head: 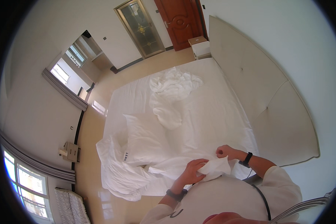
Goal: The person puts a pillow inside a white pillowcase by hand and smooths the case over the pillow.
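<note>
A white pillowcase-like cloth [215,168] lies bunched against my shirt at the near side of the bed. My left hand [192,171] grips its near part, thumb apart from the fingers and fabric between them. Just above the cloth's raised corner is my right hand [227,152], its fingers curled. Whether fabric is pinched inside them is hidden. To the left of my hands, a white pillow [145,140] rests on the bed [207,112]. A rumpled white cover [123,173] hangs over the bed's lower left corner.
Crumpled white bedding [175,84] sits toward the bed's far side. A padded headboard [257,92] borders the right. Beyond the bed are a nightstand with boxes [200,47], a wooden door [182,22] and a glass door [140,28]. Another nightstand [70,151] stands by the left wall.
</note>
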Tool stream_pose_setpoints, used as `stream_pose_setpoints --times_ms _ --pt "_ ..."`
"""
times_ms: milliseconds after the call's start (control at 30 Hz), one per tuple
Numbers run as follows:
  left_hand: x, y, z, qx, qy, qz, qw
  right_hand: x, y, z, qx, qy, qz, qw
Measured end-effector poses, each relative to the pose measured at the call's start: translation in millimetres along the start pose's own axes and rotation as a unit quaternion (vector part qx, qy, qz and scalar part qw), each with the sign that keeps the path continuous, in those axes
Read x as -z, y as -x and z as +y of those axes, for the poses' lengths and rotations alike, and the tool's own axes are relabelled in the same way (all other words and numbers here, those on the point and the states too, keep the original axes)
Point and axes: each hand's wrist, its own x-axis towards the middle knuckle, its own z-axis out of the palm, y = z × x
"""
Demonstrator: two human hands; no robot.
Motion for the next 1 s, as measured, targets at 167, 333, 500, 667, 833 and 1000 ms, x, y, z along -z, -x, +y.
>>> stream_pose_setpoints --times_ms 167,333,500,667,833,1000 --pt "-0.8 -1.9 -0.2 0.000 -0.001 -0.011 1.000 18.3 5.0 -10.9 -0.028 0.093 0.015 0.995" --pt "-4.2 -0.7 5.8 -0.007 -0.014 0.014 1.000 20.3 7.4 -33.6 -0.057 0.227 0.031 0.972" --pt "-11.5 -0.4 -5.9 -0.038 0.018 -0.019 0.999 -11.5 0.8 32.2 -0.110 0.148 0.006 0.983" --pt "-25.8 -10.4 -11.2 -0.059 -0.065 -0.045 0.995 -31.7 2.3 99.1 0.071 0.091 0.062 0.991" --pt "-42.0 -27.4 -4.0 0.008 -0.276 -0.006 0.961 -44.7 -1.6 108.2 -0.049 0.162 0.123 0.978" --pt "-18.5 -26.1 -2.1 0.110 -0.211 0.076 0.968 -50.4 24.5 37.1 -0.058 -0.039 0.336 0.939"
